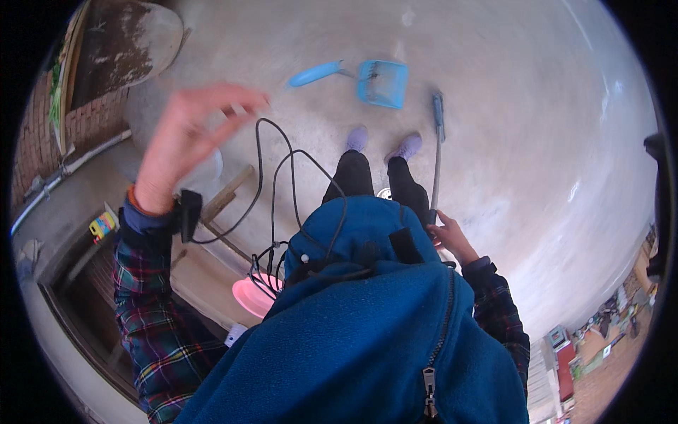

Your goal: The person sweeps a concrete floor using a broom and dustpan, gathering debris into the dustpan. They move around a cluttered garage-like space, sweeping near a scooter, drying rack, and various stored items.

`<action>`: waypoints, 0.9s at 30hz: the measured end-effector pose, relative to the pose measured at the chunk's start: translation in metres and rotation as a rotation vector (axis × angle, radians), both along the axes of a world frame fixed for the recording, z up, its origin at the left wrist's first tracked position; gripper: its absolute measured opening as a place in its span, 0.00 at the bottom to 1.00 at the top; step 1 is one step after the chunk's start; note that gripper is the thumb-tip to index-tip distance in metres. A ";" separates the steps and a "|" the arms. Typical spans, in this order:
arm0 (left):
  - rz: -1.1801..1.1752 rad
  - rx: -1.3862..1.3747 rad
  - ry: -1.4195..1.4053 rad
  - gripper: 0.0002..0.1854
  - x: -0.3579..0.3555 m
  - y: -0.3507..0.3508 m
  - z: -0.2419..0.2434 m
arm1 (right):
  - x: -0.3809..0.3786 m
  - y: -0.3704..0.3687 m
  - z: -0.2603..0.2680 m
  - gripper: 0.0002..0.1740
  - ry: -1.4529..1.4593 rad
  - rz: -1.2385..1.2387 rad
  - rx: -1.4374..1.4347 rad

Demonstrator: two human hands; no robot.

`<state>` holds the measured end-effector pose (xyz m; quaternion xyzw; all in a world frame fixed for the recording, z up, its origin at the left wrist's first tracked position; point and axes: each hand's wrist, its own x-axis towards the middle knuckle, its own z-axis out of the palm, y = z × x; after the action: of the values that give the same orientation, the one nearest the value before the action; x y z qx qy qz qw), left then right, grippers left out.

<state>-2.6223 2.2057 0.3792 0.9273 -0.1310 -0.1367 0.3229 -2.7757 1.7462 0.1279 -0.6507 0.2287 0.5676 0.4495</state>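
Note:
My left hand [196, 127] is raised at the upper left, blurred, with its fingers apart from the thumb and nothing seen between them. A black cable [259, 159] loops beside it, running from a dark device at my wrist. At my right side, my right hand [450, 236] grips the upper end of a long-handled tool [437, 169], which reaches the floor near my feet; its head is blue-grey. Beyond my purple shoes [405, 147] lies a blue plastic dustpan [392, 85] with some dark debris in it. A blue handle-like piece [315, 74] lies to its left.
A pink basin [254, 294] is at my left, near a wooden piece of furniture [228, 193]. Farther left are a yellow container [102, 225], a pipe [45, 191] and a brick surface [92, 116]. Mixed items [604, 328] lie at the lower right.

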 end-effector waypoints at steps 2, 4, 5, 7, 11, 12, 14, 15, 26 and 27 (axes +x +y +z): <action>-0.096 -0.079 0.121 0.09 -0.025 -0.008 -0.007 | 0.004 -0.001 0.000 0.38 0.009 0.074 0.010; -0.129 -0.128 0.278 0.08 -0.041 -0.011 -0.015 | 0.010 -0.003 0.000 0.37 0.007 0.148 -0.016; -0.153 -0.161 0.337 0.08 -0.047 -0.011 -0.019 | 0.014 -0.004 0.002 0.36 0.003 0.183 -0.037; -0.204 -0.220 0.402 0.08 -0.056 -0.015 -0.033 | 0.027 -0.006 0.009 0.34 -0.087 0.317 -0.078; -0.321 -0.287 0.543 0.10 -0.078 -0.024 -0.057 | 0.071 0.008 0.044 0.26 -0.401 0.426 -0.156; -0.376 -0.257 0.539 0.11 -0.086 -0.027 -0.059 | 0.081 0.017 0.062 0.24 -0.462 0.302 0.014; -0.380 -0.262 0.612 0.11 -0.097 -0.034 -0.067 | 0.104 0.038 0.098 0.19 -0.495 0.258 0.224; -0.393 -0.270 0.628 0.11 -0.100 -0.038 -0.070 | 0.114 0.053 0.115 0.17 -0.496 0.317 0.305; -0.471 -0.299 0.510 0.10 -0.109 -0.054 -0.078 | 0.116 0.135 0.169 0.12 -0.493 0.791 0.805; -0.478 -0.278 0.536 0.10 -0.108 -0.055 -0.080 | 0.116 0.134 0.171 0.12 -0.474 0.786 0.786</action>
<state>-2.7306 2.1509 0.2993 0.7493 -0.2718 -0.4266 0.4274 -2.6600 1.8803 0.2986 -0.5803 -0.3622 0.5727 0.4517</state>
